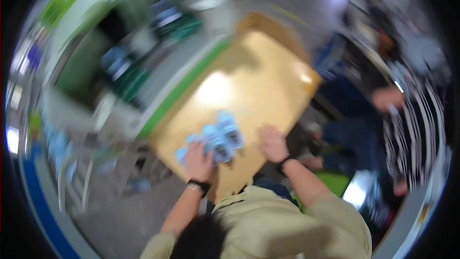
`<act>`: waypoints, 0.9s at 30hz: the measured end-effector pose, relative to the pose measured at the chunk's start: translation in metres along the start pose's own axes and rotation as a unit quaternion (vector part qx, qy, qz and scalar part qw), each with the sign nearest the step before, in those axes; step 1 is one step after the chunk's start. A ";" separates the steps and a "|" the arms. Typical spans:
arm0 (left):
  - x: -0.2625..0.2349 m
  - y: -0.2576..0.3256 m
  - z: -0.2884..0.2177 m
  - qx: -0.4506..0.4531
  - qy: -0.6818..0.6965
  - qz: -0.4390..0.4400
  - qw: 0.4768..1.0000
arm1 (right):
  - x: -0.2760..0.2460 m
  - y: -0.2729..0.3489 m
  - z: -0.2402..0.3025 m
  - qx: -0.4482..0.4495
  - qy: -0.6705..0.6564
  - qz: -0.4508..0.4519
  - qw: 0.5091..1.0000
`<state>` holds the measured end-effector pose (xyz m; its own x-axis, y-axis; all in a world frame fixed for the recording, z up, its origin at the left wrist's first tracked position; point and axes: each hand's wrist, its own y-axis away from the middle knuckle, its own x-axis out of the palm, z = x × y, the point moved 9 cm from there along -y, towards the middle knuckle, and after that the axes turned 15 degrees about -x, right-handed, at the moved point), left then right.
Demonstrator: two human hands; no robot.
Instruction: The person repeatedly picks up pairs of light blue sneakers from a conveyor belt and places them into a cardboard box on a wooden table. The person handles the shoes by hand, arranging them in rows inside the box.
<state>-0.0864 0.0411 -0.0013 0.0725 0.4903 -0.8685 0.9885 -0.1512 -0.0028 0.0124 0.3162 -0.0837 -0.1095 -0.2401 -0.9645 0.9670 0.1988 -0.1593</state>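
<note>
Several light-blue, bottle-like things (229, 127) with dark and white patches lie grouped on the left near part of a tan tabletop (258, 86). Blur hides their exact kind. Over the nearer ones rests my left hand (199, 162), its fingers among them; whether they grip one is too smeared to tell. To the right of the group, my right hand (273, 145) lies on the tabletop with its fingers stretched out and nothing in it. Dark bands circle both my wrists.
A green-edged ledge (187, 84) runs along the table's left side, with dark-green and blue packs (125, 76) beyond it. At the right, another person in a striped top (417, 129) is close by. A white metal frame (88, 177) stands at lower left.
</note>
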 end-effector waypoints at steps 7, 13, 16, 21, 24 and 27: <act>0.021 0.035 -0.039 0.257 -0.187 0.081 0.945 | 0.015 0.062 0.056 0.221 -0.118 0.093 0.964; 0.032 0.037 -0.031 0.250 -0.177 0.071 0.949 | 0.067 0.236 0.118 0.497 -0.242 0.088 0.829; 0.027 0.035 -0.026 0.260 -0.171 0.051 0.949 | 0.094 0.342 0.177 0.585 -0.274 0.043 0.763; 0.059 0.065 -0.040 0.302 -0.129 0.090 0.940 | 0.200 0.595 0.335 0.633 -0.138 0.125 0.751; 0.025 0.040 -0.024 0.285 -0.202 0.017 0.937 | 0.181 0.572 0.375 0.736 -0.213 0.089 0.636; 0.028 0.043 -0.022 0.281 -0.211 0.018 0.936 | 0.182 0.575 0.422 0.715 -0.244 0.141 0.640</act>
<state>-0.0386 0.0672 -0.0146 -0.0711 0.1108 -0.9913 0.7523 -0.6466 -0.1262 0.6460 -0.0142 -0.2617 -0.1374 -0.7237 -0.6763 0.1932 -0.6893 0.6983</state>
